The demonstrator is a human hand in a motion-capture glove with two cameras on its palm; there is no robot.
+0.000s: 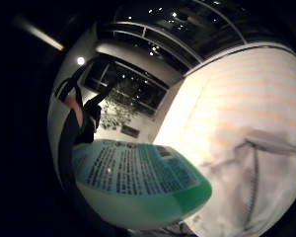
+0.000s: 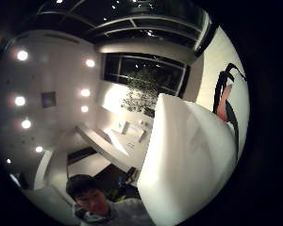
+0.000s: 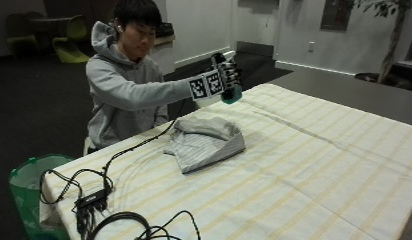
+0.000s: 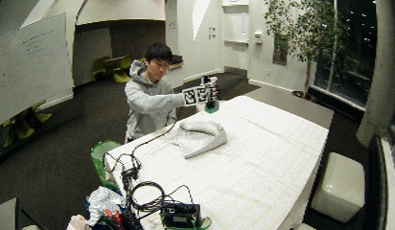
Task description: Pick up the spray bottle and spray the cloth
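My gloved right hand (image 3: 226,75) is raised above the table's near edge and grips a spray bottle (image 3: 230,94) whose green base shows below the fingers. In the little finger side palm view the bottle (image 1: 138,182) fills much of the picture, with a blue printed label and green liquid. The thumb side palm view shows the bottle's white upper part (image 2: 188,165) close to the palm. A crumpled grey striped cloth (image 3: 205,141) lies on the table, below and in front of the hand, apart from it. The hand (image 4: 210,93) and the cloth (image 4: 201,134) also show in the wide outside view.
A cream tablecloth with yellow stripes (image 3: 312,165) covers the table. Black cables and a small box (image 3: 93,200) lie at its left end. A green bin (image 3: 33,185) stands beside that end. A white stool (image 4: 341,184) stands to the right of the table.
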